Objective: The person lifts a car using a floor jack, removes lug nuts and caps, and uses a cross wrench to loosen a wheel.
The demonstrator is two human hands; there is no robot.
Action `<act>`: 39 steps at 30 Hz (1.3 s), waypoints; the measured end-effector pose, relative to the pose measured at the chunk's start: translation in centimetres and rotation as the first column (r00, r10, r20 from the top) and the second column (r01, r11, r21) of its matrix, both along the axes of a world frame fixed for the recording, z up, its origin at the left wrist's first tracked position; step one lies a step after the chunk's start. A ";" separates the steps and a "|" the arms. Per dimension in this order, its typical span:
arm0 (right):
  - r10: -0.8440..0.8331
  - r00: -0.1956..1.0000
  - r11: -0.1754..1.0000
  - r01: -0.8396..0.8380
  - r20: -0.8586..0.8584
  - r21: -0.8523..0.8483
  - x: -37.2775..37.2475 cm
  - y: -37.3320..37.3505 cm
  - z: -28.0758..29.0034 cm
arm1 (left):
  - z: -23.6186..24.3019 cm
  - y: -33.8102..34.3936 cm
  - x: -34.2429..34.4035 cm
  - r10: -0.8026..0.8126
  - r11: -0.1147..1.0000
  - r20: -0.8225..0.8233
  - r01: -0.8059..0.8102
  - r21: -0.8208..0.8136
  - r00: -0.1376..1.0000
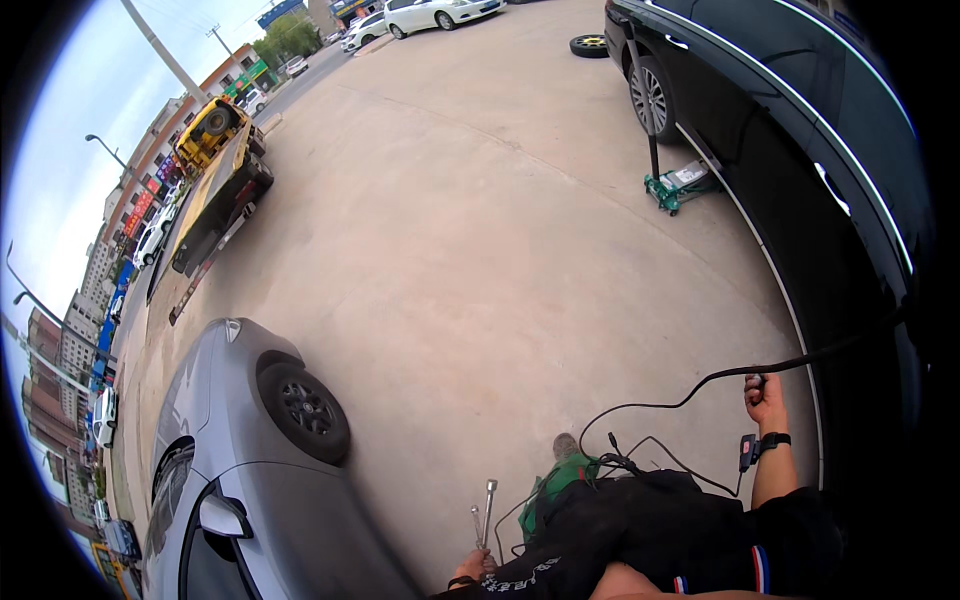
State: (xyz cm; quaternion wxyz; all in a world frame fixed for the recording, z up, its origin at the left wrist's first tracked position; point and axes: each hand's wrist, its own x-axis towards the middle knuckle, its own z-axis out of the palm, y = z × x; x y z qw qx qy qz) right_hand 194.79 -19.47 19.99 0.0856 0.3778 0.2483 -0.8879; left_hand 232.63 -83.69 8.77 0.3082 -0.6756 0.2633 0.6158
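Low in the view, my left hand (475, 564) is closed around the lower ends of two metal wrenches. The longer socket wrench (488, 508) points upward with a socket head at its top, and a shorter wrench (476, 520) stands beside it. On the right, my right hand (766, 397) is closed in a fist near the side of the black car (800, 180). A small shiny bit shows at its fingers, too small to name. A black cable (690, 400) passes by this hand and runs to a tangle at my waist.
A green floor jack (675, 190) with an upright handle stands by the black car's wheel (652, 98). A loose tyre (589, 45) lies beyond. At the left is a grey car (240, 430), with a yellow flatbed truck (215, 170) behind. Concrete ground (450, 250) stretches between.
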 end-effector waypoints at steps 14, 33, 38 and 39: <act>-0.229 0.973 0.954 0.217 0.035 0.209 -28.1 -8.9 -3.9 | 5.7 -22.9 -45.1 0.432 0.872 -0.452 -0.490 -0.012 0.780; 0.880 0.452 0.350 -0.406 -0.147 0.844 -92.9 -47.0 17.1 | 30.6 -29.0 -118.3 0.044 0.942 -0.991 -0.337 -0.001 0.125; 0.965 0.246 0.133 -0.164 -0.090 0.978 -103.7 -53.4 15.8 | 31.7 -22.3 -140.9 -0.002 0.994 -0.986 -0.107 -0.021 0.168; 0.971 0.230 0.103 -0.159 -0.065 0.982 -106.1 -54.6 16.4 | 32.1 -20.5 -145.2 0.009 0.999 -0.980 -0.051 -0.001 0.200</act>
